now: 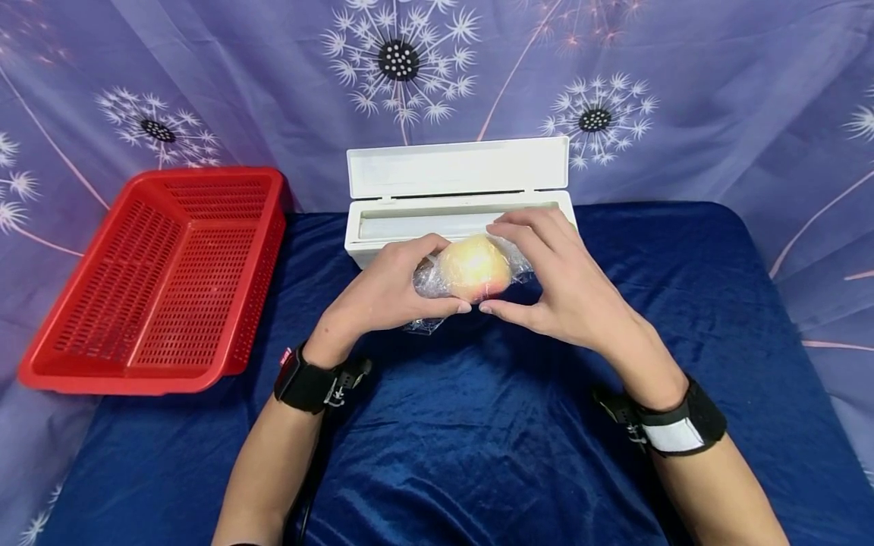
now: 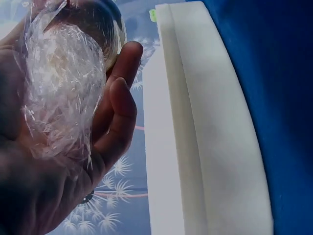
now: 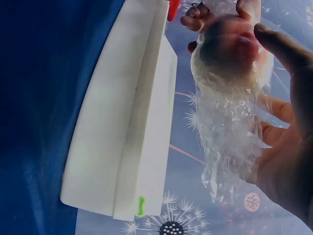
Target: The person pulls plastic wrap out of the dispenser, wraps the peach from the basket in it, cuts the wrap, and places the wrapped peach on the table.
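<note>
I am gripping the wrapped apple (image 1: 474,267) with my left hand (image 1: 382,292) and right hand (image 1: 560,277); white box (image 1: 457,199) at twelve o'clock shows no readable label.

No readable text, brand, number or sign shows in any view: the white dispenser box (image 1: 457,199), the red basket (image 1: 164,280) and the wrist straps (image 1: 672,434) carry no lettering that can be made out.

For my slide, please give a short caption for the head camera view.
Both hands, left hand and right hand, hold a film-wrapped apple before an open white dispenser box, beside a red basket.
</note>
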The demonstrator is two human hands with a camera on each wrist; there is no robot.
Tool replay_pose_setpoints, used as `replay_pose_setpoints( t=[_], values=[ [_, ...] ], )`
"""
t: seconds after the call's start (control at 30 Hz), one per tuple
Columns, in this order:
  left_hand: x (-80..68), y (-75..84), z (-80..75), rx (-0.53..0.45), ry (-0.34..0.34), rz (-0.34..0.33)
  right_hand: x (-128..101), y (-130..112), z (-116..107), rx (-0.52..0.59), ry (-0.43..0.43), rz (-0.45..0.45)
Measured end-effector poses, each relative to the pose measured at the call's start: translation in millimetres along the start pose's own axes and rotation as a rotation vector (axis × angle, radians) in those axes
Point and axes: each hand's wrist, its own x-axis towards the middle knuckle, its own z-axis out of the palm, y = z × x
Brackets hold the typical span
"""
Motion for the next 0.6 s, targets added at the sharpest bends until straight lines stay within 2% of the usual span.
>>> replay_pose_setpoints(
  t=[0.1, 0.2, 0.3, 0.37, 0.4, 0.47, 0.6],
  values=[
    [-0.7, -0.8, -1.4, -0.074, 0.009, -0.032, 3, -5, -2, -0.037, 0.100, -0.036],
    [-1.6, -1.1, -4.5, -0.213, 0.016, -0.070, 8, -9, -2, -0.052, 0.288, -0.048],
    [-2.4, 0.1, -7.7, -0.401, 0.007, -0.094, 13, -13, -2, -0.027, 0.496, 0.000],
    [-2.8, 1.6, -8.8, -0.537, -0.014, -0.090, 14, -13, -3, -0.018, 0.571, 0.057],
    [-2.8, 2.1, -8.8, -0.612, -0.027, -0.084, 14, -12, -4, -0.009, 0.583, 0.090],
    [-2.4, 2.6, -7.9, -0.746, -0.052, -0.065, 10, -10, -6, 0.036, 0.550, 0.158],
    [-1.8, 3.3, -4.2, -0.954, -0.097, -0.035, 3, -2, -7, 0.311, 0.366, 0.217]
  ],
)
